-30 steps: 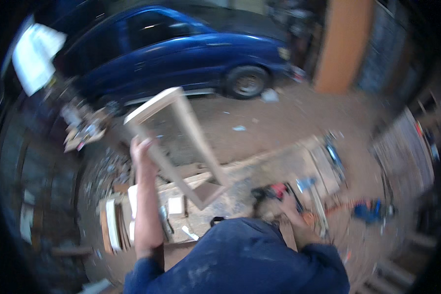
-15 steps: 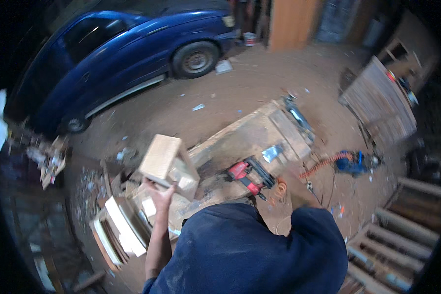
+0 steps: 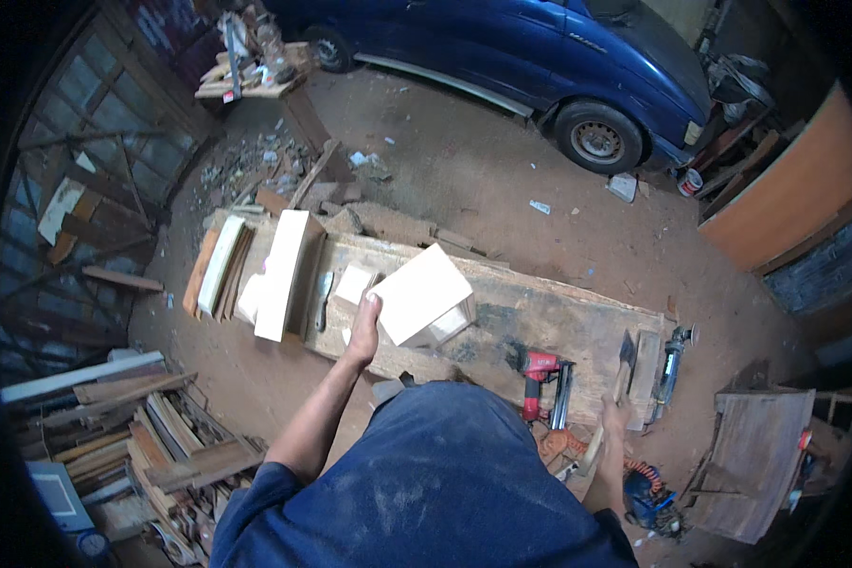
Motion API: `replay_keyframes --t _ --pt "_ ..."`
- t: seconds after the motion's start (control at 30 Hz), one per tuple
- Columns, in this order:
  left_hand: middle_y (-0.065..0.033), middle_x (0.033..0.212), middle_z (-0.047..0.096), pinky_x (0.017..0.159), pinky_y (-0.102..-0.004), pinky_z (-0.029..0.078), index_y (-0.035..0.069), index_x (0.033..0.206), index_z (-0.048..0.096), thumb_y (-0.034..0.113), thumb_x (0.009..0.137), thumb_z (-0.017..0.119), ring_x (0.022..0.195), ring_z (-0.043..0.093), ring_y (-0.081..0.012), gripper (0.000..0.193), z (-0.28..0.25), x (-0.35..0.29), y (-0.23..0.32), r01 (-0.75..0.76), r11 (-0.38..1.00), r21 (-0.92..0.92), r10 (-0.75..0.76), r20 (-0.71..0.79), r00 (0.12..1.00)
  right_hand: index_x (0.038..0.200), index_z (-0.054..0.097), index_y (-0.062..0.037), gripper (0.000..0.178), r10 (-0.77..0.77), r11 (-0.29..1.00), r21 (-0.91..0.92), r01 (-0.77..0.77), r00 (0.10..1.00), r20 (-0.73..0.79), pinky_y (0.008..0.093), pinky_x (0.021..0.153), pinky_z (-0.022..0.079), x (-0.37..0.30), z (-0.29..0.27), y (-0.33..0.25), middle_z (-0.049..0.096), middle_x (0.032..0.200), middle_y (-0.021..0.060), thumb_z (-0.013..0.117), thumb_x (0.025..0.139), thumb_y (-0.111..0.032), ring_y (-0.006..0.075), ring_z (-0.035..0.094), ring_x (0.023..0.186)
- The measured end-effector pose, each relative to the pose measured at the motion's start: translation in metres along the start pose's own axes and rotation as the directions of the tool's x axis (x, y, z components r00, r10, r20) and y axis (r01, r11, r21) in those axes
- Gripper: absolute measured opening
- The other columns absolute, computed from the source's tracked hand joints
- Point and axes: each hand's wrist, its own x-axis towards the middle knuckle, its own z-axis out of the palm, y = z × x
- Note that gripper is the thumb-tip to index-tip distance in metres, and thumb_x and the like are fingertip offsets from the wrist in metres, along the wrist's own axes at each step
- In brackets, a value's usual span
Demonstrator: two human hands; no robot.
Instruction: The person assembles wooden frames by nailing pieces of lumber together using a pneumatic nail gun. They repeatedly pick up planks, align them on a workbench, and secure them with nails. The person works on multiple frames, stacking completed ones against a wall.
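Dirt-floored workshop, worn wooden workbench

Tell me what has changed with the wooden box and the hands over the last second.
The left hand brought the pale wooden box down from raised overhead onto the workbench, still gripping its edge. The right hand now holds a hatchet by the handle at the bench's right end. The red nail gun stays on the bench.
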Motion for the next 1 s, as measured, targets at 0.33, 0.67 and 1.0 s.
replay_keyframes --t 0.33,0.67,1.0 --pt "-0.0159 0.140 0.059 0.119 -0.0366 0.031 -0.007 0.138 0.056 0.041 0.113 0.035 0.133 0.050 -0.0226 0.059 0.001 0.013 -0.010 0.105 0.956 -0.275 -0.088 0.074 0.993 0.119 0.062 0.0032 0.038 -0.181 0.970 -0.009 0.243 0.750 0.636 0.0296 0.059 0.052 -0.139 0.052 -0.368 0.064 0.079 0.0051 0.063 0.102 -0.031 0.0126 0.062 0.064" --pt "-0.0223 0.156 0.047 0.125 -0.0361 0.024 -0.010 0.147 0.046 0.044 0.113 0.034 0.148 0.039 -0.0280 0.065 -0.001 0.007 0.039 0.160 0.984 0.072 -0.171 0.192 0.966 0.111 0.058 0.0077 0.047 -0.199 0.587 -0.236 0.775 0.420 0.885 0.0545 0.075 0.053 -0.197 0.112 -0.449 0.068 0.086 0.0335 0.060 0.102 -0.039 0.0494 0.070 0.086" --pt "-0.0198 0.146 0.056 0.123 -0.0376 0.027 -0.008 0.148 0.049 0.067 0.106 0.008 0.140 0.047 -0.0284 0.095 -0.026 0.032 0.008 0.264 0.899 -0.350 -0.142 0.338 0.930 0.116 0.059 0.0078 0.052 -0.293 0.623 -0.150 0.767 0.407 0.865 0.0555 0.077 0.054 -0.199 0.149 -0.441 0.069 0.089 0.0337 0.056 0.103 -0.043 0.0508 0.070 0.088"
